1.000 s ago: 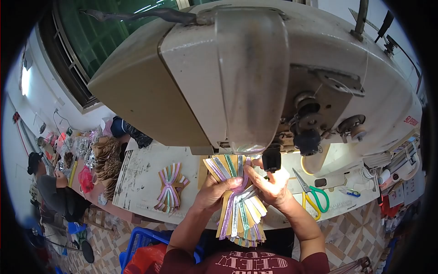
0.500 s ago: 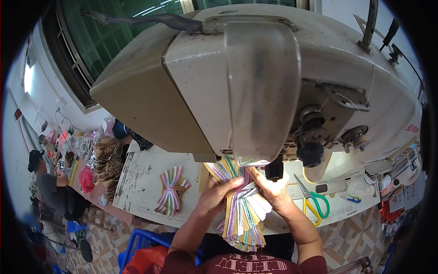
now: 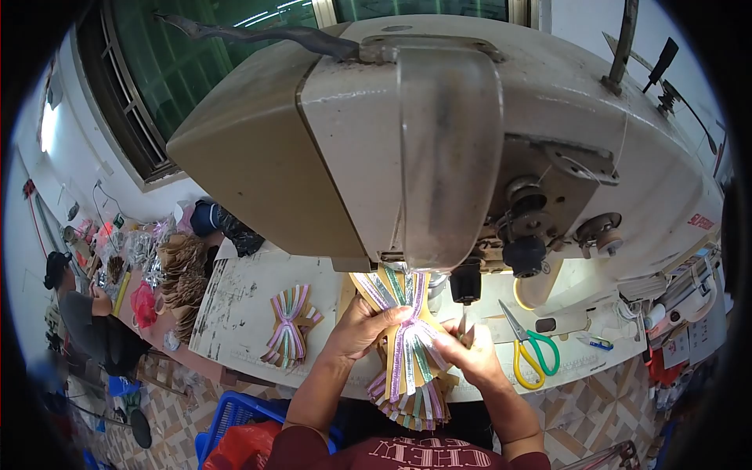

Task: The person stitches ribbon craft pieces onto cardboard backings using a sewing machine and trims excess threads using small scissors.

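Note:
My left hand grips a ribbon bow by its gathered middle, with the thumb on top. The bow is a fan of tan card-like strips overlaid with purple, green and silver ribbon. My right hand is at the bow's right side, its thumb near the strips. Between its fingers is a small pair of metal snips, mostly hidden, the blade pointing up. More striped strips hang below the bow, over the table's front edge. The sewing machine's head stands right above both hands.
Another finished-looking bow lies on the white table to the left. Scissors with green and yellow handles lie at the right. A blue basket with a red bag is below. A person sits at the far left by piled materials.
My right hand has drawn the snips away from the bow's middle to its right, and the blade has turned from pointing left to pointing up. The left hand keeps its hold.

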`<state>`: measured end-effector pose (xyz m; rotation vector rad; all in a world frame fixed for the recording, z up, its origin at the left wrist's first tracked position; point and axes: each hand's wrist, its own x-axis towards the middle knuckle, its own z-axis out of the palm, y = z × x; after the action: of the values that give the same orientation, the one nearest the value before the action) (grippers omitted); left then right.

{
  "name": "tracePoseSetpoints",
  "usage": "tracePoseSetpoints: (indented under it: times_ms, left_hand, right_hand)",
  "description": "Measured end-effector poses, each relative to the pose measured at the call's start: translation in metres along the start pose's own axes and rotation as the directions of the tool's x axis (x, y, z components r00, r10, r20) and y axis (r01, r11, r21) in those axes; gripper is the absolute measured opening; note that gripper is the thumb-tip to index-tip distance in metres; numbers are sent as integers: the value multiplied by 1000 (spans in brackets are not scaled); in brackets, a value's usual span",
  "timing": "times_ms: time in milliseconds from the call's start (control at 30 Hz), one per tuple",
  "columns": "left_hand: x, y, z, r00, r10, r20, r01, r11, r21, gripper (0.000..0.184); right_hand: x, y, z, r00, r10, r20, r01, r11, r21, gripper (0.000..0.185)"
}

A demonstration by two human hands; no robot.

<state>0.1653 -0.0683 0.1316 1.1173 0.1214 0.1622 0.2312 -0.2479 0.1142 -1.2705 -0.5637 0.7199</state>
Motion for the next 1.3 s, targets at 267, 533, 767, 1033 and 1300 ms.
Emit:
tracePoseSetpoints:
  times_ms: [267, 533, 767, 1033, 1300]
  left_hand:
    - [13, 0, -2, 999, 35, -23, -36, 997, -72, 10]
    - [20, 0, 0, 996, 28, -87, -31, 999, -33, 8]
    - [20, 14, -10, 972, -171, -163, 190, 975, 112, 9]
    - [22, 12, 1, 958, -55, -283, 84, 992, 93, 10]
    - [21, -2, 15, 938, 102, -331, -89, 995, 53, 13]
  right_hand:
    - [0, -7, 10, 999, 25, -45, -24, 999, 28, 25]
    - [7, -7, 13, 987, 59, -150, -21, 969, 247, 16]
    - [14, 5, 6, 982, -2, -187, 60, 950, 307, 10]
    - [18, 2, 6, 965, 10, -260, 105, 899, 424, 13]
    - [29, 3, -8, 963, -3, -268, 143, 853, 502, 11]
